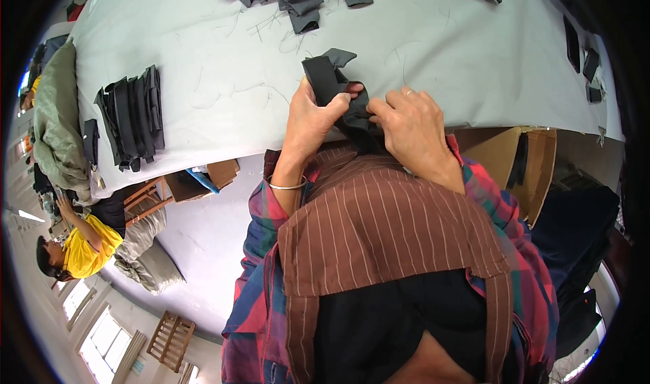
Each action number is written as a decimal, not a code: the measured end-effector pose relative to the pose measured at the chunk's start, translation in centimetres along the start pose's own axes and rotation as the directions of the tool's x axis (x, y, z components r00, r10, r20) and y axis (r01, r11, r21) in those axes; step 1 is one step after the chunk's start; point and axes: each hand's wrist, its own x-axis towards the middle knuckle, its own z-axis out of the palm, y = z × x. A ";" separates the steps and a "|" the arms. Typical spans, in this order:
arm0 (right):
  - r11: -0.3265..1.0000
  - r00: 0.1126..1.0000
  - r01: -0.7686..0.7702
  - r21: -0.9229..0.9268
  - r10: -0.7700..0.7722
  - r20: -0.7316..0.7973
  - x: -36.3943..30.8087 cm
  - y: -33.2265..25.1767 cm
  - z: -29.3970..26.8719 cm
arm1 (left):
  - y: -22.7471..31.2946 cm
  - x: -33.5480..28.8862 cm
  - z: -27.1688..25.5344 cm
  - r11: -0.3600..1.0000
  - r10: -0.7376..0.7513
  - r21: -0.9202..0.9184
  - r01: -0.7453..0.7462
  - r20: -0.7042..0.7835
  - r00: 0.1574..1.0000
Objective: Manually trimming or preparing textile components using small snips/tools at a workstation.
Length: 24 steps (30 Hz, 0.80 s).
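Holding a dark grey cloth piece at the near edge of the white table, the left hand is pinching it tight and the right hand is gripping its lower folds. The top part is sticking up loose. It might be slipping off the edge if either hand is letting go.

Brown striped apron over plaid shirt; bangle on left wrist; ring on right.
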 end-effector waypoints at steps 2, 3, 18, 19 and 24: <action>1.000 1.000 -0.009 0.018 0.009 -0.005 -0.2 0.0 0.1 | 0.0 -0.1 0.0 0.999 0.009 0.033 -0.009 0.006 1.000; 1.000 1.000 -0.007 0.019 0.007 -0.008 -0.1 0.0 0.2 | 0.2 -0.2 0.1 1.000 0.000 -0.004 0.000 -0.010 1.000; 1.000 0.999 -0.020 0.014 0.020 -0.045 -0.6 -0.1 0.4 | -0.3 -0.3 0.3 0.999 0.029 -0.038 -0.029 -0.020 0.999; 1.000 0.999 -0.021 0.009 0.021 -0.041 -0.6 -0.2 0.4 | -0.4 -0.3 0.3 0.999 0.028 -0.041 -0.029 -0.022 0.999; 0.999 0.999 -0.044 0.004 0.044 0.004 -0.9 -0.7 0.3 | -0.8 -0.5 0.1 0.999 0.041 -0.035 -0.042 -0.037 0.998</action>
